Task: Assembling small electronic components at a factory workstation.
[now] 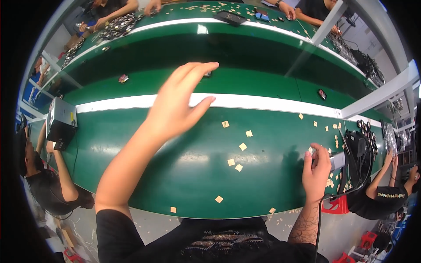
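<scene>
My left hand [177,101] reaches over the white strip [254,101] along the bench, fingers stretched out and thumb apart, slightly blurred. Just past its fingertips a small dark item [208,75] lies on the green surface, partly covered by the fingers. At the right, my right hand [317,173] is above the bench with its fingers curled. Between its thumb and index finger shows a small pale piece [311,150], too small to name. Close behind that hand stands a grey box-shaped device [337,161], partly hidden.
Small yellowish squares [243,147] are scattered over the green bench [193,175]. Black cables [368,149] bunch at the right; a grey metal box [62,120] stands at the left. Metal posts [381,92] frame the bench. Co-workers sit at both sides and across.
</scene>
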The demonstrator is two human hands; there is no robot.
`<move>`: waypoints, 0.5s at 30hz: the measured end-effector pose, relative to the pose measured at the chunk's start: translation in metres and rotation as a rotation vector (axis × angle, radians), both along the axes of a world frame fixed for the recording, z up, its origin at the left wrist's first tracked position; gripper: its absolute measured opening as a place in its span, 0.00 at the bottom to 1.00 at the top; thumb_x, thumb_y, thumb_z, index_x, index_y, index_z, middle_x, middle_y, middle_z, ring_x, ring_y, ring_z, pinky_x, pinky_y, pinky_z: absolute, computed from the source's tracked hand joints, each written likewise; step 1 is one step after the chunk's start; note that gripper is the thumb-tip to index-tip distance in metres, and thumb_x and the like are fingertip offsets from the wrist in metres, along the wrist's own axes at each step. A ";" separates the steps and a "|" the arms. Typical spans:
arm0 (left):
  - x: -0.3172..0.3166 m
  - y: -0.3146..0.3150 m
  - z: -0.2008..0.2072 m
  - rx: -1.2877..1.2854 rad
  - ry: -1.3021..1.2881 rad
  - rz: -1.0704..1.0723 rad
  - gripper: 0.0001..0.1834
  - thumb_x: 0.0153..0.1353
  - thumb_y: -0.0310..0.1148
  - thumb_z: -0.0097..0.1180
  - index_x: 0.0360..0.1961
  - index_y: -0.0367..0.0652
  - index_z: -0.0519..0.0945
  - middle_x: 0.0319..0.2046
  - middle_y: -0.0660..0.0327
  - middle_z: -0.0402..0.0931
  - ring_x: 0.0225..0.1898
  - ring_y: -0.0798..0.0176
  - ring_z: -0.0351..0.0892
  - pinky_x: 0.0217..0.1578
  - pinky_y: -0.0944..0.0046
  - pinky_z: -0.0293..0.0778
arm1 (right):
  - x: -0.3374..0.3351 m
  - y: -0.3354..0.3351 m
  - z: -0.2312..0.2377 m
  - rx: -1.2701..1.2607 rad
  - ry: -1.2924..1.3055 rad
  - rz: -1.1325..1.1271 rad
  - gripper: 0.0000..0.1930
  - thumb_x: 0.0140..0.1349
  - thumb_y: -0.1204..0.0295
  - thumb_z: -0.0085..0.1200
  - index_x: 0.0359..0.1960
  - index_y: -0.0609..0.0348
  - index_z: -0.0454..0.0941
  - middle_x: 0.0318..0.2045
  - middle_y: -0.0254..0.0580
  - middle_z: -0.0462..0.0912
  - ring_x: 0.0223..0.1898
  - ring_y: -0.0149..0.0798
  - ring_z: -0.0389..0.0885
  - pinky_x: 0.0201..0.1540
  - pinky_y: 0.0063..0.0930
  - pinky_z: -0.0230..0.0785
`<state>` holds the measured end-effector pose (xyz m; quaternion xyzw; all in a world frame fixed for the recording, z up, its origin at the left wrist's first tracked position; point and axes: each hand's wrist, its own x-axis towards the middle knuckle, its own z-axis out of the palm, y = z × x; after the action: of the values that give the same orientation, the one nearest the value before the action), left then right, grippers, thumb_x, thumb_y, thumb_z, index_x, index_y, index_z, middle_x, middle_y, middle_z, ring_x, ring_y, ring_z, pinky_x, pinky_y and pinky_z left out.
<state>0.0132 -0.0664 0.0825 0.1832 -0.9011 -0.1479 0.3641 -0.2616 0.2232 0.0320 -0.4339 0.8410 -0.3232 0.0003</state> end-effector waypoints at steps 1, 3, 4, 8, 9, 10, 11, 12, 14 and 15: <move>-0.003 -0.018 -0.018 0.062 -0.080 0.072 0.40 0.59 0.24 0.71 0.74 0.41 0.71 0.67 0.48 0.74 0.68 0.40 0.74 0.69 0.48 0.71 | 0.007 -0.009 0.003 -0.014 0.000 0.020 0.11 0.71 0.77 0.58 0.52 0.66 0.81 0.35 0.47 0.74 0.32 0.46 0.74 0.35 0.38 0.68; -0.011 -0.059 -0.047 0.001 -0.246 0.187 0.48 0.59 0.27 0.73 0.80 0.44 0.63 0.72 0.46 0.68 0.74 0.39 0.66 0.72 0.47 0.68 | 0.016 -0.031 0.010 -0.133 0.055 0.253 0.10 0.73 0.79 0.52 0.52 0.64 0.81 0.36 0.49 0.75 0.34 0.49 0.76 0.37 0.41 0.69; -0.012 -0.075 -0.056 0.058 -0.279 0.213 0.48 0.60 0.30 0.73 0.80 0.44 0.63 0.71 0.46 0.70 0.72 0.39 0.67 0.72 0.46 0.68 | 0.030 -0.044 0.021 -0.099 -0.002 0.310 0.11 0.74 0.81 0.47 0.51 0.64 0.81 0.37 0.51 0.76 0.35 0.52 0.78 0.39 0.42 0.70; -0.028 -0.125 -0.098 0.193 -0.239 0.119 0.41 0.66 0.33 0.70 0.77 0.42 0.66 0.61 0.46 0.77 0.66 0.43 0.74 0.69 0.48 0.71 | 0.052 -0.079 0.038 -0.138 -0.043 0.500 0.10 0.73 0.81 0.50 0.50 0.64 0.82 0.38 0.51 0.77 0.36 0.52 0.79 0.41 0.40 0.73; -0.032 -0.128 -0.100 0.184 -0.235 0.107 0.41 0.66 0.33 0.70 0.77 0.42 0.66 0.61 0.46 0.77 0.66 0.43 0.74 0.69 0.48 0.71 | 0.055 -0.085 0.040 -0.136 -0.073 0.570 0.10 0.73 0.81 0.51 0.51 0.63 0.83 0.38 0.50 0.78 0.36 0.52 0.80 0.41 0.40 0.74; -0.035 -0.130 -0.103 0.110 -0.209 0.125 0.39 0.65 0.33 0.70 0.75 0.42 0.68 0.57 0.47 0.79 0.63 0.43 0.76 0.65 0.49 0.74 | 0.058 -0.091 0.041 -0.134 -0.105 0.642 0.11 0.73 0.81 0.52 0.52 0.62 0.83 0.38 0.50 0.78 0.36 0.51 0.81 0.41 0.40 0.75; -0.036 -0.127 -0.105 0.044 -0.190 0.144 0.37 0.64 0.34 0.70 0.73 0.41 0.70 0.53 0.48 0.80 0.59 0.44 0.79 0.61 0.49 0.76 | 0.061 -0.096 0.042 -0.136 -0.108 0.633 0.11 0.73 0.81 0.52 0.52 0.62 0.83 0.38 0.50 0.78 0.36 0.51 0.81 0.41 0.40 0.75; -0.040 -0.120 -0.098 0.046 -0.193 0.133 0.37 0.64 0.34 0.70 0.73 0.41 0.70 0.53 0.48 0.80 0.59 0.44 0.79 0.61 0.49 0.76 | 0.062 -0.102 0.042 -0.095 -0.124 0.675 0.11 0.72 0.81 0.53 0.53 0.62 0.83 0.38 0.49 0.79 0.36 0.51 0.82 0.41 0.40 0.76; -0.041 -0.107 -0.079 0.353 -0.233 0.104 0.32 0.60 0.32 0.69 0.66 0.41 0.75 0.46 0.50 0.81 0.51 0.45 0.81 0.52 0.48 0.79 | 0.064 -0.114 0.038 -0.038 -0.164 0.738 0.12 0.72 0.82 0.54 0.54 0.61 0.83 0.38 0.49 0.81 0.34 0.50 0.84 0.41 0.40 0.78; -0.043 -0.096 -0.074 0.353 -0.232 0.099 0.32 0.60 0.32 0.69 0.66 0.41 0.75 0.46 0.50 0.81 0.51 0.45 0.81 0.52 0.48 0.79 | 0.064 -0.115 0.032 -0.037 -0.162 0.733 0.12 0.72 0.82 0.54 0.54 0.61 0.83 0.38 0.49 0.81 0.34 0.50 0.84 0.41 0.40 0.78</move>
<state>-0.0295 -0.1625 0.0088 0.3038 -0.8869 -0.2634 0.2272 -0.1972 0.1080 0.0639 -0.6790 0.6213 -0.3500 0.1746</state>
